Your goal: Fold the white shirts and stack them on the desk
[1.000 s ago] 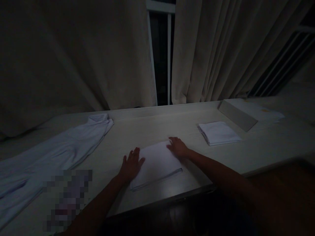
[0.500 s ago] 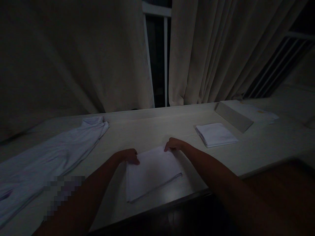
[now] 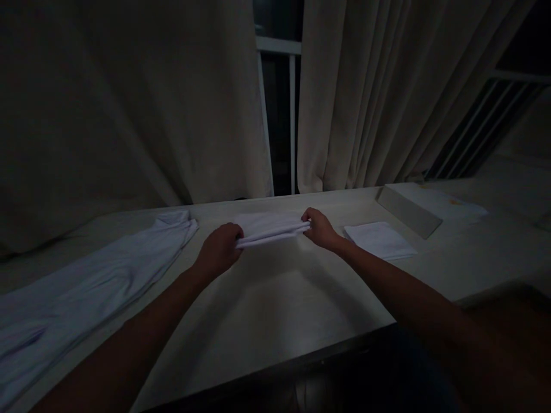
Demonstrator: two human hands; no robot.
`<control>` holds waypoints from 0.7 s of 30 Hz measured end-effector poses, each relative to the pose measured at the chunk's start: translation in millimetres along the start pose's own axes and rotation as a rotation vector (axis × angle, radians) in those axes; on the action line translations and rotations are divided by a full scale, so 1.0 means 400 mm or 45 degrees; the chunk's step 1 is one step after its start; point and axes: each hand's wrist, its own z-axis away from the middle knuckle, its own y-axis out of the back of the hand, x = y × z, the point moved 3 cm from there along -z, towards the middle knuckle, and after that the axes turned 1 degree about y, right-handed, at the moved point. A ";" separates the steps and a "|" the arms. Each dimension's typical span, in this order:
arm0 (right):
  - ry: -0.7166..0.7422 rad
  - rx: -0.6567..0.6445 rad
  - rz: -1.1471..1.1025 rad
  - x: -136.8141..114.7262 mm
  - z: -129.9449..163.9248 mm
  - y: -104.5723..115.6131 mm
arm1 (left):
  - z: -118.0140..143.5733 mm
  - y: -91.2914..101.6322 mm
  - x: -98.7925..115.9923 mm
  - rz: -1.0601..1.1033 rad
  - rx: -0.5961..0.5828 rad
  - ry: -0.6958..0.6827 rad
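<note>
Between my hands a folded white cloth (image 3: 273, 226) is held up above the pale table (image 3: 267, 321), its layered edge toward me. My left hand (image 3: 221, 246) is closed on its left end, thumb on top. At the right end my right hand (image 3: 321, 226) pinches the cloth between thumb and fingers. Shadows of both arms fall on the table below. A second folded white cloth (image 3: 379, 240) lies flat to the right of my right hand. To the left, a long white garment (image 3: 99, 292) is spread out, somewhat rumpled.
A grey box-like piece (image 3: 408, 211) stands at the back right, with white sheets (image 3: 439, 201) behind it. Long beige curtains (image 3: 206, 115) hang along the table's far side, parted at a dark barred window (image 3: 279, 115). The table's front edge drops into darkness.
Both hands have lifted the folded cloth off the table and moved it away from me, tilting its layered edge into view. The other cloths lie where they were.
</note>
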 end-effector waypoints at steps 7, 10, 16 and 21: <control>0.246 -0.354 0.696 0.002 0.360 -0.110 | 0.313 -0.193 0.141 -0.140 -0.207 -0.177; 0.177 -0.354 0.651 0.022 0.500 -0.116 | 0.445 -0.250 0.164 -0.018 -0.288 -0.123; -0.078 -0.166 0.461 -0.036 0.565 -0.100 | 0.451 -0.202 0.128 0.285 -0.267 0.120; -0.157 -0.190 0.398 -0.116 0.431 -0.177 | 0.317 -0.207 0.166 0.225 -0.187 0.042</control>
